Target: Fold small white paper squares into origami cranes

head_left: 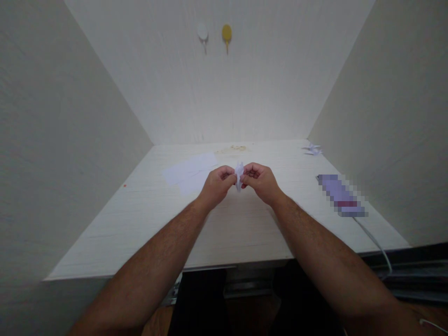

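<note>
A small folded piece of white paper [239, 175] is held up between both hands over the middle of the white desk [140, 224]. My left hand [217, 184] pinches its left side with fingers curled. On the other side, my right hand [261, 182] pinches the paper the same way. Both hands hover a little above the desk surface. The lower part of the paper is hidden between the fingers.
Loose white paper sheets [191, 173] lie flat behind my left hand. A small folded paper figure [312, 149] sits at the far right corner. A blurred-out flat object [341, 194] with a white cable [374, 240] lies at right. Walls enclose the desk on three sides; two hooks [214, 33] hang on the back wall.
</note>
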The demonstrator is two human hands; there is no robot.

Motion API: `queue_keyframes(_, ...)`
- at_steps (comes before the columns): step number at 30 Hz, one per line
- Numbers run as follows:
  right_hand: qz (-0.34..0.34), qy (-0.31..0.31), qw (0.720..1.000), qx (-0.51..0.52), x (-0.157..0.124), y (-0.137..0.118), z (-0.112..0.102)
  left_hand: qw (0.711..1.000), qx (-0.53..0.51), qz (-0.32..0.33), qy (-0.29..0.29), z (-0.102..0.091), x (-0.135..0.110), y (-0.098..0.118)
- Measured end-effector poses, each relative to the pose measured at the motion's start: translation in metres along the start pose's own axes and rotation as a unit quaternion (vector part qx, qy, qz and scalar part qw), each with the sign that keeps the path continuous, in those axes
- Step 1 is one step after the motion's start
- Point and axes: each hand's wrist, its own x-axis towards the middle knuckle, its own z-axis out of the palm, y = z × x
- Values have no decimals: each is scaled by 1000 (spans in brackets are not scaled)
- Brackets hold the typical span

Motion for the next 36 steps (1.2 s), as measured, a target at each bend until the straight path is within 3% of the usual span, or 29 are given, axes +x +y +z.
queue_keyframes(10,3,22,1000,-7,1,3,2,997,-54,34,52,4,-1,0)
queue_keyframes(22,12,55,998,-16,-2,-1,6,997,2,67,32,3,1,-7)
queue_keyframes(36,-3,82,995,-50,-1,3,11,999,-11,41,31,4,1,-1)
